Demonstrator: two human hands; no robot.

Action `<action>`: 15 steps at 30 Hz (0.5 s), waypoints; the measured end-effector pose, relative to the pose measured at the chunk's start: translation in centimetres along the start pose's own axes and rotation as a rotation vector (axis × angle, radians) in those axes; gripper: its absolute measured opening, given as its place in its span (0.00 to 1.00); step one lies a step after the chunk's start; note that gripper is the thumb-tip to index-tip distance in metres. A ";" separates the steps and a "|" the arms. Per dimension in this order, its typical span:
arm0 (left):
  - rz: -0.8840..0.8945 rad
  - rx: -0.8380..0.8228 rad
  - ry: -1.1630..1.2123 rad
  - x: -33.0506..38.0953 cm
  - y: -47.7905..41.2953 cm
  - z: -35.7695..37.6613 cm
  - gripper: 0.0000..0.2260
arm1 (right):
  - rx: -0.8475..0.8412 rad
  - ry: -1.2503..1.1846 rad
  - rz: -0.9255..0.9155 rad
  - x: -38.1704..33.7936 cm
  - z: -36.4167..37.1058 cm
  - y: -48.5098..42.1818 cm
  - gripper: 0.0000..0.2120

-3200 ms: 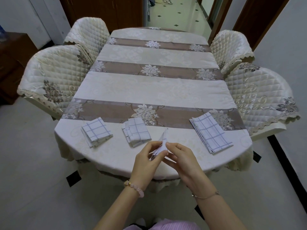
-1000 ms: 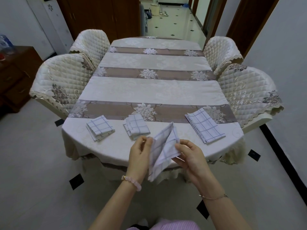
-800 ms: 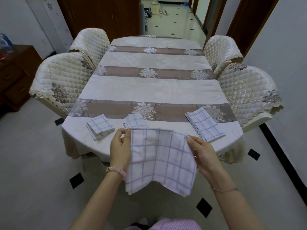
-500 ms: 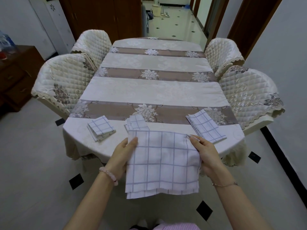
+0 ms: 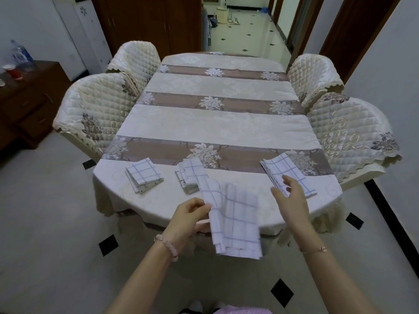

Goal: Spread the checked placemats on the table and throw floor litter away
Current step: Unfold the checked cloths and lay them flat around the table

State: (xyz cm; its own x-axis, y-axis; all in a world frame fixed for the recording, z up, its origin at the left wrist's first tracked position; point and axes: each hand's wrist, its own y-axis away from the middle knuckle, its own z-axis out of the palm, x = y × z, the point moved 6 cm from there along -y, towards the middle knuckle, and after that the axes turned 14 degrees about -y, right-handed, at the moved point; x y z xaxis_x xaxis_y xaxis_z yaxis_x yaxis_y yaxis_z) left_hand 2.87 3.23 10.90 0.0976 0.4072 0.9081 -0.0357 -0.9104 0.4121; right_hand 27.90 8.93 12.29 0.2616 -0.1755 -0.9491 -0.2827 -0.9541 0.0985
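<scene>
The left hand [image 5: 189, 215] pinches a white placemat [image 5: 235, 220] with thin blue checks. It hangs half folded and wrinkled over the near edge of the table [image 5: 226, 125]. The right hand [image 5: 290, 198] floats beside it, fingers loose, holding nothing. Three folded placemats [image 5: 191, 172] lie along that edge.

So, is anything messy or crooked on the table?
Yes: the checked placemat that the left hand pinches is bunched up and dangles at the near edge of the table, not lying flat.
</scene>
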 end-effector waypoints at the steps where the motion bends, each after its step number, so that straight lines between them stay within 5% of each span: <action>1: 0.007 0.037 0.012 0.5 -0.1 -0.1 0.07 | -0.042 -0.038 -0.039 -1.0 0.7 0.9 0.17; 4: 0.023 0.138 -0.008 1.5 -0.3 -0.1 0.09 | -0.305 -0.248 0.027 -2.9 4.6 4.9 0.08; 7: 0.071 0.201 -0.064 2.2 -0.4 0.1 0.07 | -0.460 -0.288 0.106 -3.1 7.5 7.7 0.15; 11: 0.083 0.212 -0.111 2.4 -0.5 0.6 0.07 | -0.454 -0.253 0.130 -2.7 8.4 8.5 0.18; 15: 0.089 0.178 -0.044 2.5 -0.5 0.6 0.05 | -0.360 -0.287 0.117 -2.3 7.5 7.5 0.04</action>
State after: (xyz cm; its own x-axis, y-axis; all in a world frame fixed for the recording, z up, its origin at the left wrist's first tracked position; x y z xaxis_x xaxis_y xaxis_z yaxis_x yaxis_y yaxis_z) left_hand 3.76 4.67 12.87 0.1453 0.3247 0.9346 0.1302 -0.9427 0.3072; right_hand 18.25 4.01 12.93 -0.0324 -0.2614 -0.9647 0.0563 -0.9641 0.2594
